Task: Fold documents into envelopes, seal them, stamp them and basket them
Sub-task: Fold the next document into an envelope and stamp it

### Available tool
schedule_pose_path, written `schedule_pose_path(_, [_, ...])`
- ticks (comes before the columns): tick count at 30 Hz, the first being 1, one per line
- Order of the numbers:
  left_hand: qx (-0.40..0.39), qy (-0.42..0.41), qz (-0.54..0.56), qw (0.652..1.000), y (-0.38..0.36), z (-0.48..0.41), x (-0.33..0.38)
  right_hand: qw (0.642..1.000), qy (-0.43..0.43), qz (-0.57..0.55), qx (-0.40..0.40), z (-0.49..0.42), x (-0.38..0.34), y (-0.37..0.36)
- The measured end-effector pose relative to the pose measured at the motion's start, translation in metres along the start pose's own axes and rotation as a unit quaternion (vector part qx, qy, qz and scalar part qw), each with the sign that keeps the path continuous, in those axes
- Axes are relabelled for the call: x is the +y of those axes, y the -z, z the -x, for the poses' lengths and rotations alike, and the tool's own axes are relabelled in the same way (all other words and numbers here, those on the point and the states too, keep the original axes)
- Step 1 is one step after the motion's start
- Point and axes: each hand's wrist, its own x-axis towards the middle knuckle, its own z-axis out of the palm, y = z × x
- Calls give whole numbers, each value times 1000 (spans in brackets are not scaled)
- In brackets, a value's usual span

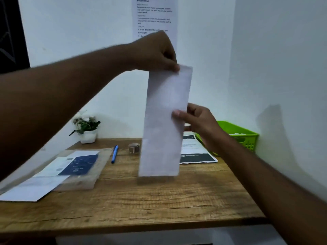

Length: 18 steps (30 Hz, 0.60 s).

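Observation:
A long white envelope (164, 121) hangs upright in the air above the wooden desk (141, 200). My left hand (155, 52) pinches its top edge from above. My right hand (198, 119) grips its right edge about halfway down, thumb on the front. Printed documents (196, 151) with dark bands lie on the desk behind the envelope. A green basket (242, 137) stands at the back right against the wall. A small round stamp (134, 147) sits near the desk's back edge.
A clear plastic sleeve with white envelopes and a blue card (76, 167) lies at the left. A blue pen (114, 153) lies beside it. A potted plant (86, 128) stands at the back left. An instruction sheet (155, 16) hangs on the wall.

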Motion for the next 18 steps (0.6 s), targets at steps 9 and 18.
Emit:
schedule_pose_path(9, [48,81,123,988,-32,108,-60,975,23,219,25,52,44,35])
schedule_pose_path(18, [-120,64,43,990,-96,228,-94,899,115,420,-47,96,52,51])
